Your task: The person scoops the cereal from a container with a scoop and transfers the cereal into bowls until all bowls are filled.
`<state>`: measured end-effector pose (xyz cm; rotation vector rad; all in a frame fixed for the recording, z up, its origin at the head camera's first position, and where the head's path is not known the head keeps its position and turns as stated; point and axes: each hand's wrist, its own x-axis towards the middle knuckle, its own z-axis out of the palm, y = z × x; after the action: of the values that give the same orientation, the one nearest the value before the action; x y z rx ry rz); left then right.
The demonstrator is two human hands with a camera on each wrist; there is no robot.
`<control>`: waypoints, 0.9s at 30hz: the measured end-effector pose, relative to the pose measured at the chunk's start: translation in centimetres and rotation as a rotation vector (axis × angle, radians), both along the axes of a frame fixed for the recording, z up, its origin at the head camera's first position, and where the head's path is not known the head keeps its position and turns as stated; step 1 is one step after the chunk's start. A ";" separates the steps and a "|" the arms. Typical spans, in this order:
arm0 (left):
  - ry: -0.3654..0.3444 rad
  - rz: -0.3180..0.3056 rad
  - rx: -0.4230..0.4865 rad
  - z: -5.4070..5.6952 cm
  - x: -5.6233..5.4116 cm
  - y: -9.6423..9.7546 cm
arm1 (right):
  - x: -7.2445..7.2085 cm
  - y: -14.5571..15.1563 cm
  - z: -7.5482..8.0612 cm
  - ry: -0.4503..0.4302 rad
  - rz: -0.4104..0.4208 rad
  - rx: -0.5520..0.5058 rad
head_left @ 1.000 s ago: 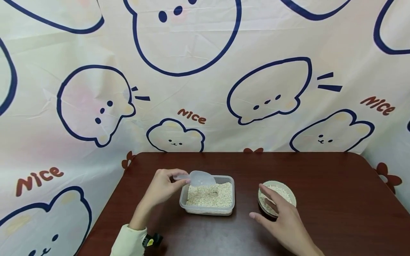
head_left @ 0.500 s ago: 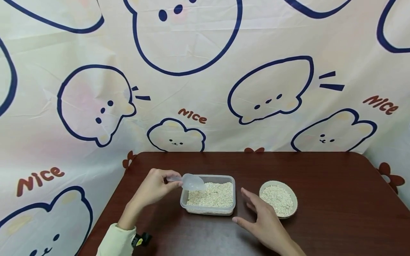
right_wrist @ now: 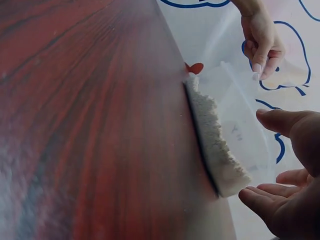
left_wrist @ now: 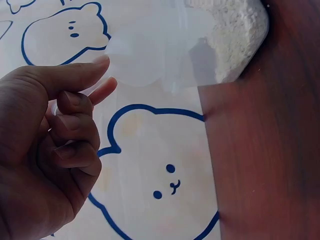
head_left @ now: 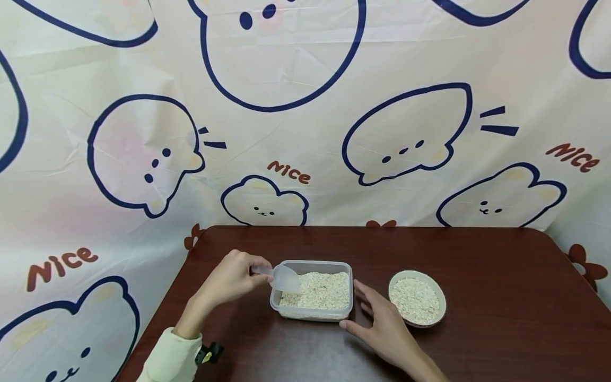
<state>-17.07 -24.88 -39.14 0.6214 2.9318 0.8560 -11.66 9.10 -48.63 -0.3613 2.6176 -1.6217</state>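
Note:
In the head view, my left hand pinches the handle of a translucent plastic scoop. The scoop is over the left end of a clear rectangular plastic container of pale oat-like flakes. Its lower edge appears at or just above the flakes; contact is unclear. Beside the container's right end, my right hand has its thumb and fingers spread. In the right wrist view, the fingertips are at the container wall, touching or very near.
A round bowl filled with similar flakes stands on the dark wooden table, right of my right hand. Behind the table hangs a cloth with cartoon bear drawings.
My right hand has moved left from over the bowl to the container's right end. The scoop has shifted left and lower over the container, still in my left hand.

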 end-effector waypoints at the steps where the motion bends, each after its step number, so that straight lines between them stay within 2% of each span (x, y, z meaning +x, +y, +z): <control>1: -0.010 -0.002 0.001 -0.1 0.0 0.1 | -0.1 -0.1 -0.1 -0.009 0.001 -0.001; 5: -0.043 -0.012 0.022 -1.3 -0.1 0.6 | -0.2 -0.3 -0.6 -0.044 -0.004 -0.021; 11: -0.070 -0.026 0.101 -3.4 0.0 1.8 | -0.3 -0.6 -1.0 -0.048 -0.008 -0.064; 18: -0.062 -0.063 0.187 -4.8 0.0 4.1 | -0.4 -0.6 -1.2 -0.049 0.001 -0.085; 23: -0.027 -0.081 0.249 -5.7 0.1 5.8 | -0.4 -0.6 -1.1 -0.050 0.008 -0.078; 27: -0.011 -0.070 0.280 -6.3 0.2 6.7 | -0.4 -0.5 -1.1 -0.046 -0.004 -0.083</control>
<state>-16.91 -18.15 -45.45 0.7244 2.7832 1.2680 -12.06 8.57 -49.73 -0.3179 2.5250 -1.7228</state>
